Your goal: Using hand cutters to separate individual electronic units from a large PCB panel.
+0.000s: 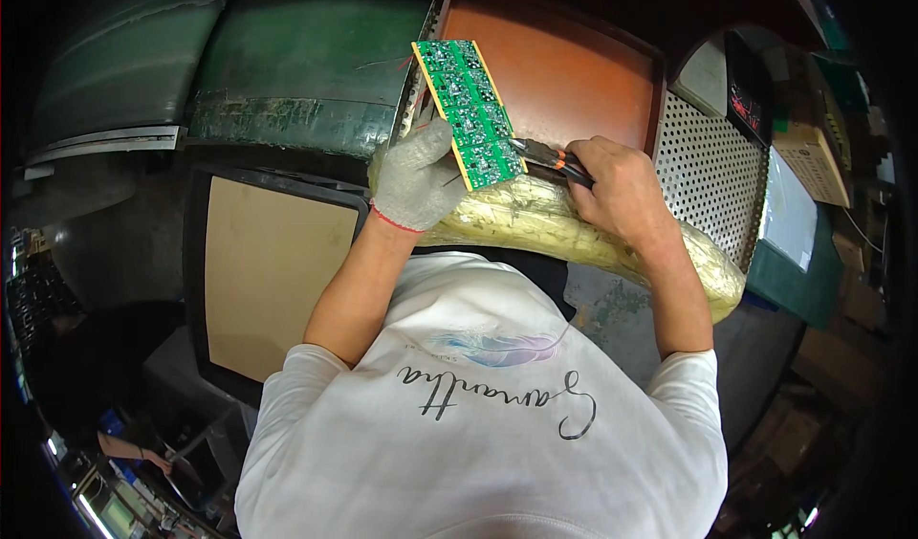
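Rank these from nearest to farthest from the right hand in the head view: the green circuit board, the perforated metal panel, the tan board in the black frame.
From the right hand:
1. Green circuit board, just to its left, held in the gloved left hand.
2. Perforated metal panel, to its right.
3. Tan board in the black frame, far left, beyond the left hand.

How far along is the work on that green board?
Nothing looks finished. The gloved left hand holds the circuit board tilted up, and the bare right hand puts the cutters to its lower edge. How much remains can't be told from here.
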The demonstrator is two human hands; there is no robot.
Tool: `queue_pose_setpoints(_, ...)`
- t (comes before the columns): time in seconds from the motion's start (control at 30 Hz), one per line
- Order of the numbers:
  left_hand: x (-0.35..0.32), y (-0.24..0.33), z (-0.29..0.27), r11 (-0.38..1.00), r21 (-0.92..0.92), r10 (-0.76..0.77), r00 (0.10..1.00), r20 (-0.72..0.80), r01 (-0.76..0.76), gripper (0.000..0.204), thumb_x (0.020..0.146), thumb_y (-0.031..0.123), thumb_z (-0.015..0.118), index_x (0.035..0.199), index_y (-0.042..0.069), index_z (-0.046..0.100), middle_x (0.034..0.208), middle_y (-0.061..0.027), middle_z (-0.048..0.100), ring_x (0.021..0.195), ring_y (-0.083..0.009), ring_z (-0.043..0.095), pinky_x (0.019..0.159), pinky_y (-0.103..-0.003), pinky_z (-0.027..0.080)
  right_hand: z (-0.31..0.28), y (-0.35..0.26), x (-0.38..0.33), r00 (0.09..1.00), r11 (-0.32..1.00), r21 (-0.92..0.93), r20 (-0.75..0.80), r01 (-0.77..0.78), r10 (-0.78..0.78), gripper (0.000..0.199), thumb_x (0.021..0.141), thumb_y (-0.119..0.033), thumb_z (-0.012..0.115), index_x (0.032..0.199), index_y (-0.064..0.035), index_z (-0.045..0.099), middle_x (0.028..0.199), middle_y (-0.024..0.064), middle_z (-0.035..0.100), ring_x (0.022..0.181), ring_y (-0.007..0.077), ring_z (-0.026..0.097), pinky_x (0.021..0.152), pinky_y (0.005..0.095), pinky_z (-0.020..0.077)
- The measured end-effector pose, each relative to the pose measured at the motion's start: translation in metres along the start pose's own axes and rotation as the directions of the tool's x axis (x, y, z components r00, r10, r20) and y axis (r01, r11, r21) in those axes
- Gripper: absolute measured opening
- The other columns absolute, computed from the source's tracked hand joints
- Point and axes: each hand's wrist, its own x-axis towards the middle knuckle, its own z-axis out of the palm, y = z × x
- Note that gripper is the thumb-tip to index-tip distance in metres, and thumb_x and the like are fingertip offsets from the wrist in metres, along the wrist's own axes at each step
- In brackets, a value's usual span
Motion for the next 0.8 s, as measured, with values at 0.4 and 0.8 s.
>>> queue_pose_setpoints(0.4,0.0,-0.002,-0.005,0.985,-0.173,-0.027,1.0,0.01,0.029,0.061,0.109,0.035,0.061,0.162,0.009,0.044,0.152,-0.0158,0.06,0.139,-0.0361,0.061,0.119,-0.062,0.048,0.003,-0.01,0.021,0.994,0.998,-0.029,-0.09,-0.06,0.057,0.026,0.087,-0.01,0.074,0.112,-0.0035,0.072,0.097,0.0182,0.073,0.092,0.0415,0.072,0.081,0.0507,0.0584)
queue_pose_setpoints(0.8,-0.001,0.0,0.001,0.987,-0.158,-0.025,1.0,0.007,0.026,0.061,0.106,0.027,0.065,0.16,0.007,0.045,0.148,-0.0163,0.062,0.135,-0.0349,0.063,0.117,-0.06,0.051,-0.002,-0.014,0.021,0.994,0.997,-0.066,-0.104,-0.034,0.027,0.019,0.085,-0.01,0.073,0.103,-0.0023,0.072,0.092,0.0194,0.072,0.089,0.0413,0.072,0.081,0.051,0.0587)
